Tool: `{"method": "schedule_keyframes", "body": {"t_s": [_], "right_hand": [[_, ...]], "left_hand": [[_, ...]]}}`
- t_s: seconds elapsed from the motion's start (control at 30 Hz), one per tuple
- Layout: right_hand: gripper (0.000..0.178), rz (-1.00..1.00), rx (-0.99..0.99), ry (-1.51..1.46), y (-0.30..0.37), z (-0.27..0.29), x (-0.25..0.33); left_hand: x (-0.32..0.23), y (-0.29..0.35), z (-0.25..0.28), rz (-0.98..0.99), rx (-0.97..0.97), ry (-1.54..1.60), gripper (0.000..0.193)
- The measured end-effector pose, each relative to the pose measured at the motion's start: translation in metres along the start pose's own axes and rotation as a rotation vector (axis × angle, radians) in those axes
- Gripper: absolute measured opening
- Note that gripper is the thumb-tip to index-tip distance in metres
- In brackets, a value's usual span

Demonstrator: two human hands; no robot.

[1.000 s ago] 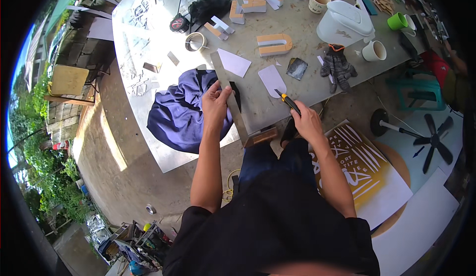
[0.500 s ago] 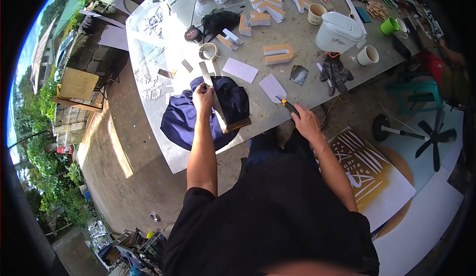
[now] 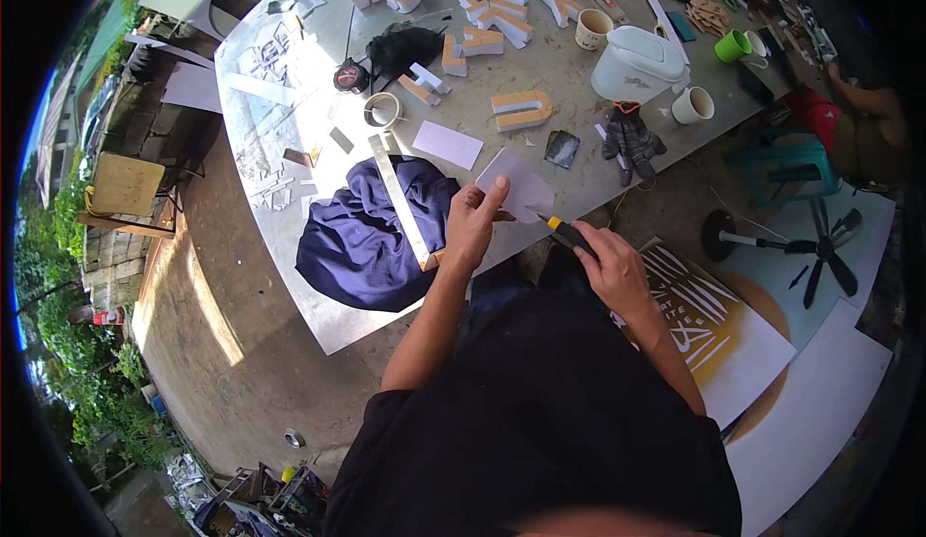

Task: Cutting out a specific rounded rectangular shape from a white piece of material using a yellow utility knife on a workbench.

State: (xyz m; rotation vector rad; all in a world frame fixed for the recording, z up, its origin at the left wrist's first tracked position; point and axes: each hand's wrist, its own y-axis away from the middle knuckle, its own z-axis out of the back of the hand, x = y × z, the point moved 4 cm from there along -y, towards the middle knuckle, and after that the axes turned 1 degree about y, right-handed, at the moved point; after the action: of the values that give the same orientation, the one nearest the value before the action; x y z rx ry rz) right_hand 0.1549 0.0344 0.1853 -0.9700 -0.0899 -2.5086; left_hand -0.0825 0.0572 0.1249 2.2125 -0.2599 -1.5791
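While L hand [image 3: 475,221] pinches a white card [image 3: 522,186] at the near edge of the table [image 3: 552,65], R hand [image 3: 615,269] is wrapped round a yellow/blk knife [image 3: 567,230], tip by the card's near side; can't tell if touching. Metal square [image 3: 399,200] lies on dk blue cloth [image 3: 349,240], L of card; white rectangle [image 3: 449,145] lies flat beyond.
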Motion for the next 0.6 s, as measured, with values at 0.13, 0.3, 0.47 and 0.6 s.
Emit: {"method": "schedule_keyframes", "body": {"t_s": [0.13,0.3,0.47,0.6], "right_hand": [[0.041,0.012,-0.018,0.050,0.001,0.031,0.015],[0.042,0.088,-0.128,-0.047,0.003,0.060,0.025],[0.027,-0.166,-0.192,-0.560,0.025,0.086,0.020],[0.019,-0.157,-0.238,-1.198,0.015,0.107,0.039]], "left_hand": [[-0.031,0.008,-0.029,-0.099,0.091,-0.075,0.039],[-0.045,0.009,-0.033,0.129,0.032,0.409,0.027],[-0.088,0.058,-0.069,-0.011,0.096,0.467,0.028],[-0.126,0.108,-0.110,-0.157,0.087,0.454,0.025]]}}
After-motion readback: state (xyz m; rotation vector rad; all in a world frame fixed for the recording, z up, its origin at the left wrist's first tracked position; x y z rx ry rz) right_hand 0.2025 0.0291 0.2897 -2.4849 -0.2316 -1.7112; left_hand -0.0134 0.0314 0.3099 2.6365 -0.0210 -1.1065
